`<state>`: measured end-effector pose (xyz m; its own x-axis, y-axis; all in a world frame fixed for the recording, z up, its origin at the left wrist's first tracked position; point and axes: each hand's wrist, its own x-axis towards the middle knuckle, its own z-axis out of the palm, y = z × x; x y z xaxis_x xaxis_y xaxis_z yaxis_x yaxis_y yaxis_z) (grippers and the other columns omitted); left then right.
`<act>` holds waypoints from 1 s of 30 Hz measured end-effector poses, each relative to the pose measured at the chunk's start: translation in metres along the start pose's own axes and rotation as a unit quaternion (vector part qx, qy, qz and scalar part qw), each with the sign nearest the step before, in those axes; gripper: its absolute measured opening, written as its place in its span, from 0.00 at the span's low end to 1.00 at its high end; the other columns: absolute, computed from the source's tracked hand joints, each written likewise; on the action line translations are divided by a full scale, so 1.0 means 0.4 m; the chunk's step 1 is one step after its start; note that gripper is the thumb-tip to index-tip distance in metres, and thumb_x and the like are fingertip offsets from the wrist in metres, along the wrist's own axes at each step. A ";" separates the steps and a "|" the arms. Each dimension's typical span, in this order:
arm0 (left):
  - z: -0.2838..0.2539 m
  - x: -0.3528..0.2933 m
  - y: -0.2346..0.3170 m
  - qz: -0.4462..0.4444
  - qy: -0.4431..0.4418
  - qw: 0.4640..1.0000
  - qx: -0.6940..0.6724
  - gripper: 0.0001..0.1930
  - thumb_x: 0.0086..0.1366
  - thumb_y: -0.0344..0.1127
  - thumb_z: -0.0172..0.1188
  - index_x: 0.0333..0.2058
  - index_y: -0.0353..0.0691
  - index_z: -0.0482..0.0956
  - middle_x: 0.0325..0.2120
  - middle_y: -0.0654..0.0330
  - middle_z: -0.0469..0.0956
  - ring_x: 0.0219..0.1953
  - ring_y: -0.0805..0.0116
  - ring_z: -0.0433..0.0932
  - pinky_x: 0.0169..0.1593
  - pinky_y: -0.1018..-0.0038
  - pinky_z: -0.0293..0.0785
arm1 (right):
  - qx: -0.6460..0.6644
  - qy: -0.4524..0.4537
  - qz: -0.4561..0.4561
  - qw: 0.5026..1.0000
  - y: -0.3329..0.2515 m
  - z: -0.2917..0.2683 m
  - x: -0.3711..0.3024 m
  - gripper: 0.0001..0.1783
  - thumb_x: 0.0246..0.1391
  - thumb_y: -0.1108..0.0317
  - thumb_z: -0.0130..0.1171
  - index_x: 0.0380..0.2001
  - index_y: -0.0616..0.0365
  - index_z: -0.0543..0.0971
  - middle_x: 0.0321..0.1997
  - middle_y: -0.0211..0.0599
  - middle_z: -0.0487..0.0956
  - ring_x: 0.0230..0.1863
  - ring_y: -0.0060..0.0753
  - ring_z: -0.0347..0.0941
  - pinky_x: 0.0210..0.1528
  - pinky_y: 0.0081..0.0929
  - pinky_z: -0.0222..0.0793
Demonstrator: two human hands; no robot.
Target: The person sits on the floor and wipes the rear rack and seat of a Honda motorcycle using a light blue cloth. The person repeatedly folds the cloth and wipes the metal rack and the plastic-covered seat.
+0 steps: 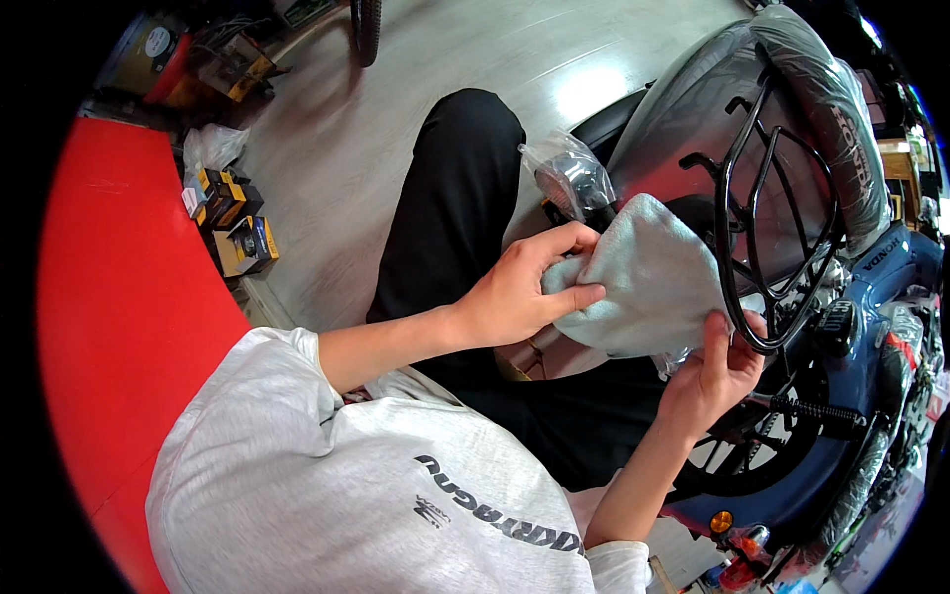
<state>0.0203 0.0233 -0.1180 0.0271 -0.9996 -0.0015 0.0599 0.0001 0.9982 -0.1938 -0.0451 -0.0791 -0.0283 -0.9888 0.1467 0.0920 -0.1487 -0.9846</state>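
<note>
A pale grey-green cloth [653, 277] hangs bunched between my hands. My left hand [529, 282] grips its left side, with the thumb on top and the fingers curled into a fold. At the cloth's lower right edge, my right hand [714, 371] is closed with thumb and fingertips together. Those fingertips also lie against the lower bend of a black tubular metal rack [730, 238]; how much of the bar they hold is hidden. Behind the rack is a glossy grey rear fender [683, 109] of a motorbike. A plastic-wrapped round lamp [569, 178] sits just beyond my left hand.
The motorbike's plastic-wrapped seat [841, 129] and blue body [876, 287] fill the right side, above a wheel and a spring shock absorber [821, 414]. Small black-and-yellow boxes [247, 243] stand beside a red surface [129, 297] at left. My bent knee [465, 129] rises ahead.
</note>
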 end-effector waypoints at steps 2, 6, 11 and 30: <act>0.003 0.000 -0.008 0.004 0.014 1.000 -0.010 0.21 0.64 0.35 0.66 0.52 0.38 0.70 0.44 0.62 0.74 0.50 0.75 0.72 0.57 0.73 0.69 | -0.067 0.034 -0.029 0.997 0.022 0.019 0.022 0.17 0.56 0.77 0.65 0.47 0.64 0.74 0.42 0.35 0.80 0.44 0.23 0.76 0.53 0.22 0.67; 0.020 -0.001 -0.023 0.045 0.106 0.993 -0.012 0.18 0.62 0.36 0.66 0.47 0.35 0.73 0.43 0.56 0.77 0.48 0.65 0.76 0.57 0.69 0.70 | -0.152 0.043 0.041 0.987 0.044 0.025 0.019 0.23 0.55 0.76 0.66 0.52 0.66 0.70 0.46 0.38 0.75 0.50 0.28 0.73 0.58 0.26 0.66; 0.014 -0.005 -0.028 0.032 0.094 0.995 -0.031 0.16 0.62 0.36 0.66 0.45 0.35 0.74 0.42 0.56 0.76 0.46 0.67 0.75 0.55 0.70 0.71 | -0.111 0.016 0.097 0.989 0.053 0.031 -0.008 0.25 0.56 0.73 0.66 0.54 0.66 0.69 0.45 0.33 0.76 0.45 0.21 0.72 0.50 0.21 0.65; -0.010 -0.026 -0.039 0.024 0.057 0.993 -0.104 0.16 0.59 0.34 0.71 0.37 0.40 0.71 0.34 0.69 0.70 0.39 0.81 0.70 0.46 0.79 0.69 | -0.212 -0.088 0.015 0.973 0.038 -0.009 -0.011 0.12 0.58 0.71 0.64 0.42 0.65 0.75 0.42 0.33 0.76 0.43 0.23 0.70 0.48 0.20 0.65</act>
<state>0.0231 0.0338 -0.1338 0.1460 -0.9889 0.0267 0.2594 0.0643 0.9636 -0.1959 -0.0430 -0.0949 0.1421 -0.9854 0.0941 -0.3295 -0.1368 -0.9342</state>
